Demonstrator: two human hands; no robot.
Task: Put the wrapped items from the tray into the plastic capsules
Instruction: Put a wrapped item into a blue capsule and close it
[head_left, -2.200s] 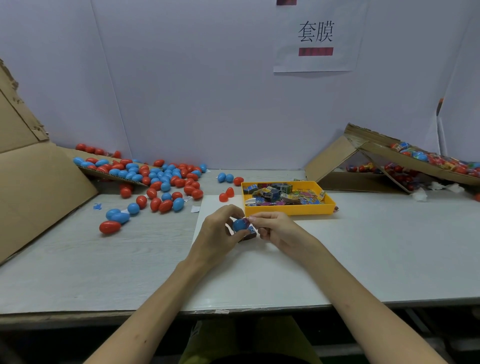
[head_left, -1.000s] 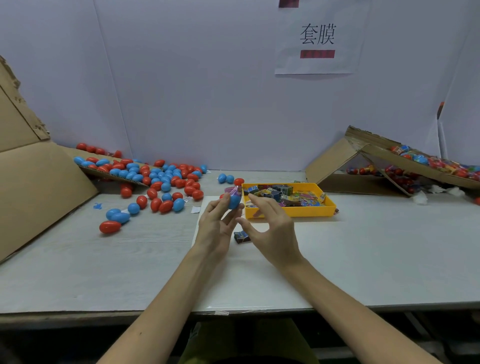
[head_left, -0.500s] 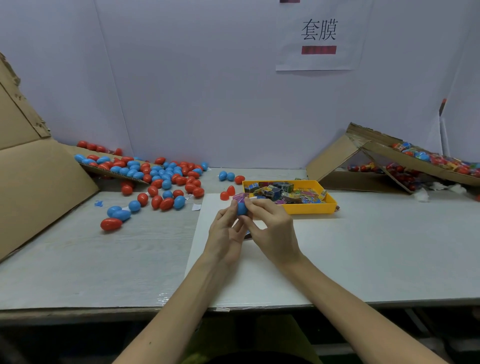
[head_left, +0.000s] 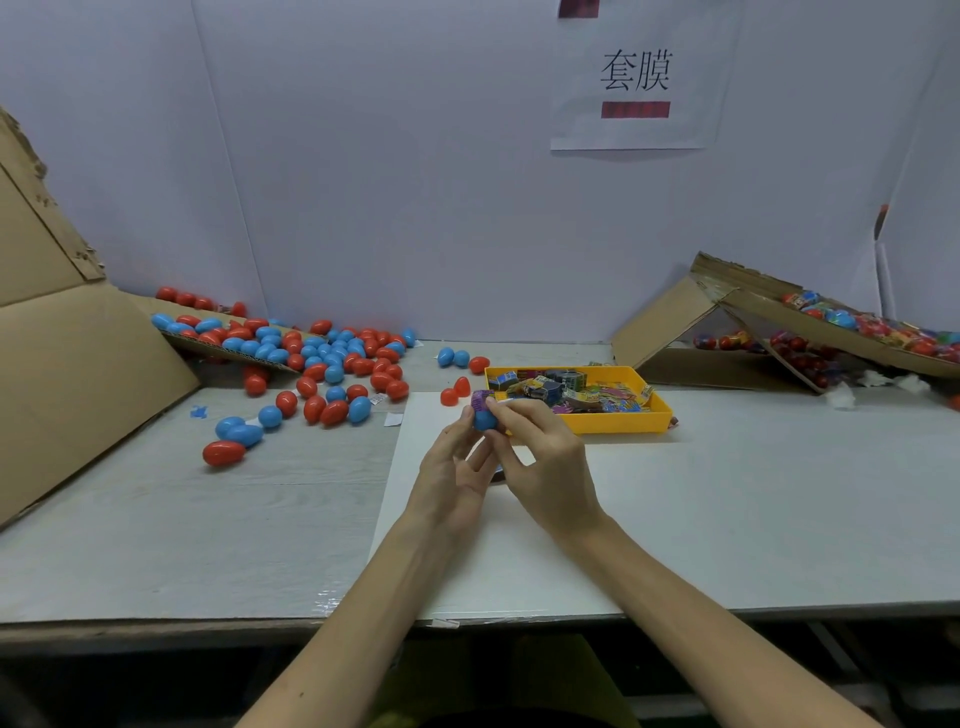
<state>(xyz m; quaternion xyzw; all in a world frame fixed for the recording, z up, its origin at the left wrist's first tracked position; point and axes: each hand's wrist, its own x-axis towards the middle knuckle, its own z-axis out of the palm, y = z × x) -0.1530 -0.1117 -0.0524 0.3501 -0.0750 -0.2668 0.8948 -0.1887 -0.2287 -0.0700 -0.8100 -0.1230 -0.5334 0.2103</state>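
Left hand (head_left: 451, 475) gripping blue capsule (head_left: 484, 420) from below, right hand (head_left: 545, 465) pinching purple wrapped item (head_left: 481, 400) at its top, both over white sheet (head_left: 519, 571), yellow tray (head_left: 613, 423) just behind.

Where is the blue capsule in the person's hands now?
In the head view the blue capsule is near the centre, pinched between left hand and right hand, just left of the yellow tray, with a purple wrapped item on top.

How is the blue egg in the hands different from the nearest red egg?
The blue egg sits in the left hand, open, the right hand pinching a purple wrapped item at its mouth; the red egg lies closed, untouched, on the table. Both are egg-shaped capsules.
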